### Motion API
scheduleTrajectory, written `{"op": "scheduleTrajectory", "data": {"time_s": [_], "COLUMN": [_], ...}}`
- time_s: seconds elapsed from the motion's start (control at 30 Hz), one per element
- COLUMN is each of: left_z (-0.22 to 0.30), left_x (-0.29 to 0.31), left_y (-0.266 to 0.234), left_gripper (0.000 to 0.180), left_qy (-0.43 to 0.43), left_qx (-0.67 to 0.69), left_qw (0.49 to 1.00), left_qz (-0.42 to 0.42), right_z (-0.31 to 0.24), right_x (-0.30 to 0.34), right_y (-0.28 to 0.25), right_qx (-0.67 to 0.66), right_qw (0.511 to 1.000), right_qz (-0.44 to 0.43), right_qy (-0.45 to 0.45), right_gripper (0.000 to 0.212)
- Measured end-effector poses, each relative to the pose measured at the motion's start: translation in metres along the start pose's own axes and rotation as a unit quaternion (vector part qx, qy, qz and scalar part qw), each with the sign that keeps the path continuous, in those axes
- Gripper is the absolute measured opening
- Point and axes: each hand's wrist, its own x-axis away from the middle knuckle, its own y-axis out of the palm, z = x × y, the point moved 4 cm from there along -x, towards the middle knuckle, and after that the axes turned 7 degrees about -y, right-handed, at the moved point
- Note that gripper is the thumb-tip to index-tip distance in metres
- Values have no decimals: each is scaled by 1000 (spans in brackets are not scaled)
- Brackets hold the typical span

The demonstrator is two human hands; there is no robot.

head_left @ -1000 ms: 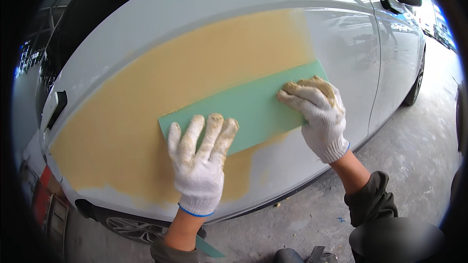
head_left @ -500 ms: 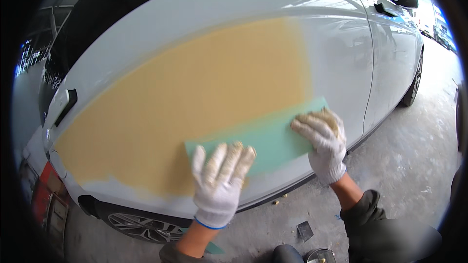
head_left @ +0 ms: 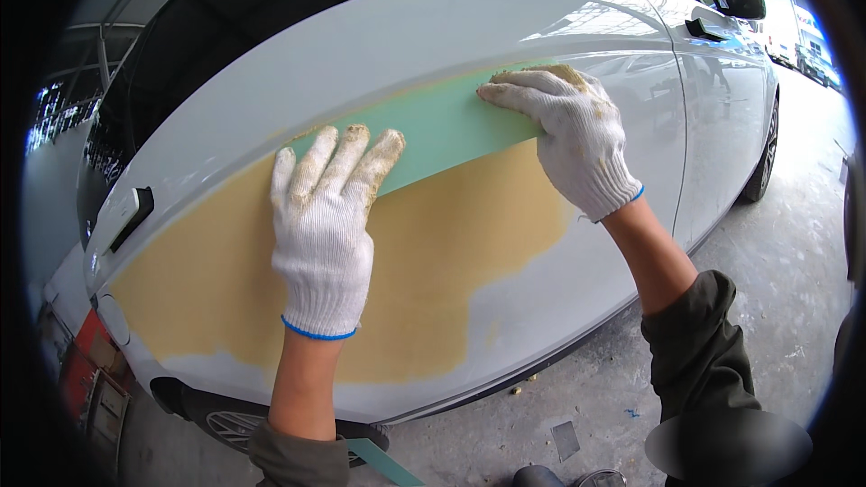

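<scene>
Plainly, your left hand (head_left: 323, 216) lies spread on the green sheet (head_left: 433, 133); your right hand (head_left: 577, 131) bends over its two o'clock end, grip unclear. The sheet crosses the white car's (head_left: 622, 180) tan patch (head_left: 406, 298) near twelve; uneven pressure could gouge it.

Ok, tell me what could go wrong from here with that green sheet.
Uneven pressure between the left grip and the right grip could tilt the green sheet and perhaps score the tan coating. The tan-smeared glove fingertips might also mark the white bodywork if they stray past the coating's upper border, which lies close by.
</scene>
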Motion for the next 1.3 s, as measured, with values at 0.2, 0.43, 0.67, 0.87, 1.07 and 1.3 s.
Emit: {"op": "scheduleTrajectory", "data": {"time_s": [0.2,0.43,0.67,0.87,1.07,1.3], "left_z": [-1,23,38,56,78,106], "left_x": [4,46,102,139,173,187], "left_y": [7,10,25,36,39,22], "left_gripper": [46,47,39,41,40,43], "left_qy": [-3,-32,-17,-23,-33,-68], "left_qx": [53,38,35,45,49,116], "left_qw": [998,998,998,996,995,977], "left_qz": [-17,-34,-47,-73,-86,-168], "right_z": [2,-16,-35,-43,-51,-58], "right_x": [7,47,95,134,172,208], "right_y": [5,5,8,9,10,-3], "right_qx": [-58,-29,-33,-38,-65,-112], "right_qw": [998,999,999,998,995,981], "right_qz": [-9,7,-3,-30,-60,-131], "right_qy": [24,17,24,31,44,94], "right_gripper": [29,30,36,39,40,42]}}
